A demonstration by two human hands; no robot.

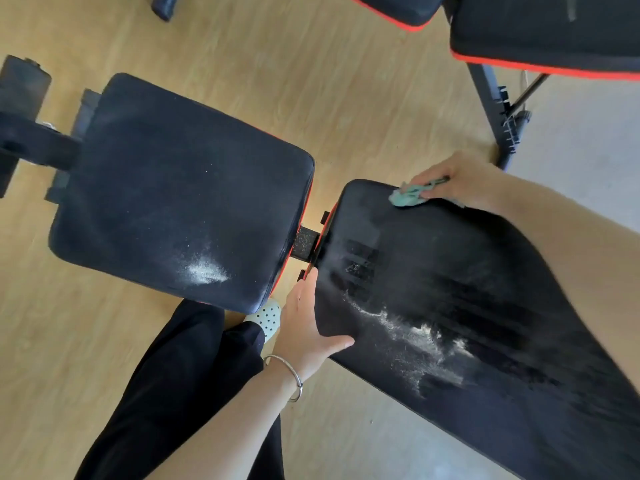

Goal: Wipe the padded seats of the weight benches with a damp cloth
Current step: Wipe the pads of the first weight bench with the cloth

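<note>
I record the teal cloth [408, 195] bunched on the far top corner of the long black pad [485, 306], pressed there by the right hand [457, 181], whose fingers curl over and grip it. The left hand [304, 327] rests on the pad's near edge with its fingers straight along the rim and the thumb spread onto the surface. It wears a metal bangle [291, 375] at the wrist. White powder [415, 334] streaks the pad's middle. A smaller patch [206, 271] lies on the separate seat pad [180, 195] to the left. Below is light wood flooring [363, 98]. A second red-trimmed bench [547, 32] stands beyond.
</note>
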